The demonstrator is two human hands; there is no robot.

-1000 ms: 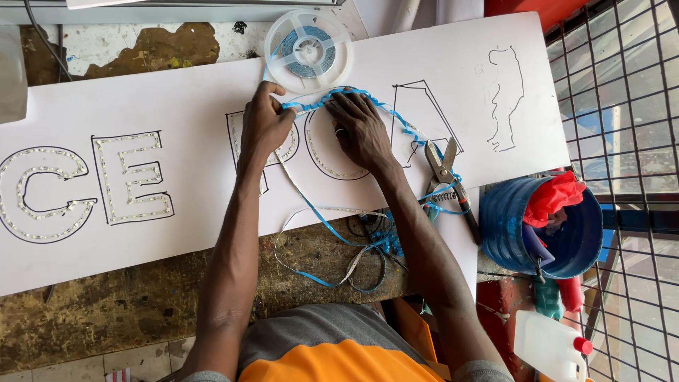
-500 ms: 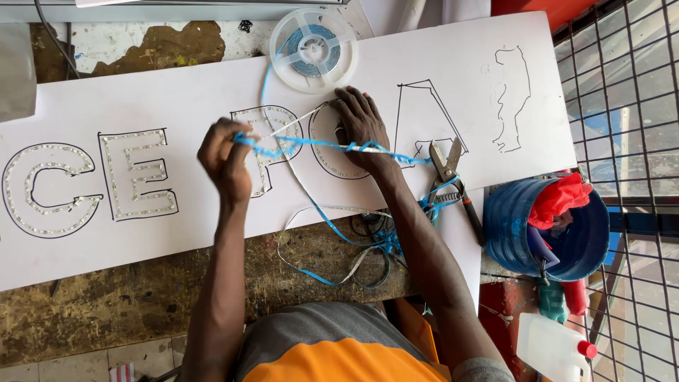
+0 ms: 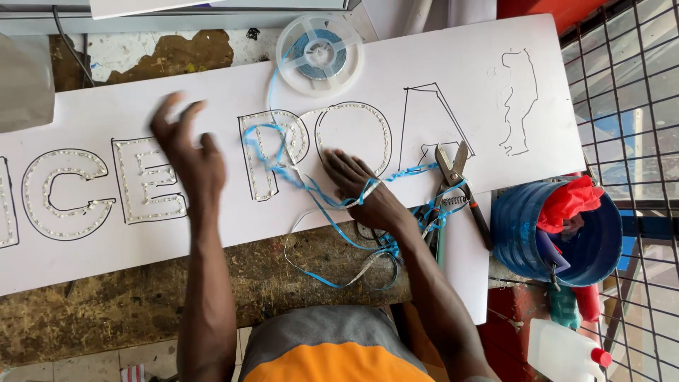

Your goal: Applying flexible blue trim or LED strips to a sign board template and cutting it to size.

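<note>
A long white sign board (image 3: 453, 71) lies across a worn bench, with outlined letters, some filled with rows of small lights. My left hand (image 3: 185, 152) hovers blurred over the board beside the E-shaped letter, fingers spread and empty. My right hand (image 3: 362, 189) rests low on the round letter, with a thin white light strip (image 3: 353, 272) running through its fingers. Loose blue backing tape (image 3: 272, 159) curls over the P-shaped letter and trails up to a clear reel (image 3: 320, 53) at the board's far edge.
Metal snips (image 3: 456, 177) lie on the board right of my right hand. A blue bucket (image 3: 523, 233) with a red cloth (image 3: 573, 201) stands at the right, a white bottle with a red cap (image 3: 566, 350) below it. A wire grille (image 3: 636, 106) lines the right side.
My left hand let go of the blue tape and swung left, opening. The tape fell slack over the P-shaped letter. My right hand slid down the round letter.
</note>
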